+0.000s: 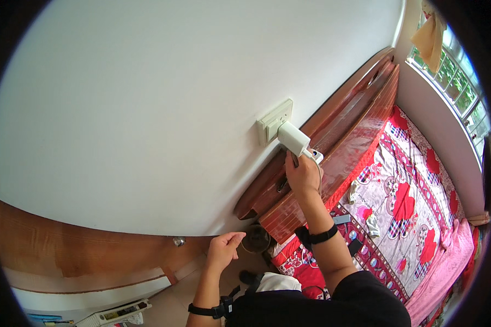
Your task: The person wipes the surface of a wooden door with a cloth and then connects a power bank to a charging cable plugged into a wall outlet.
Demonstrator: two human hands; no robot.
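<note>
On the pale wall a white socket plate (pixel 278 121) holds a plugged-in white charger (pixel 293 138). A thin white cable (pixel 317 168) runs from the charger's outer end down past my right hand (pixel 304 173). That hand is closed just below the charger, around a small white object (pixel 316 156) with a dark spot; its kind is mostly hidden by my fingers. My left hand (pixel 225 252) hovers lower and to the left, apart from the wall. Its fingers are curled, thumb side toward the right, and nothing shows in them.
A brown wooden headboard (pixel 333 131) stands against the wall below the socket. Beyond it lies a bed with a patterned sheet (pixel 403 201), a dark phone-like object (pixel 355 247) and a pink cloth (pixel 447 267). A round bin (pixel 256 240) sits on the floor. A barred window (pixel 458 87) is at right.
</note>
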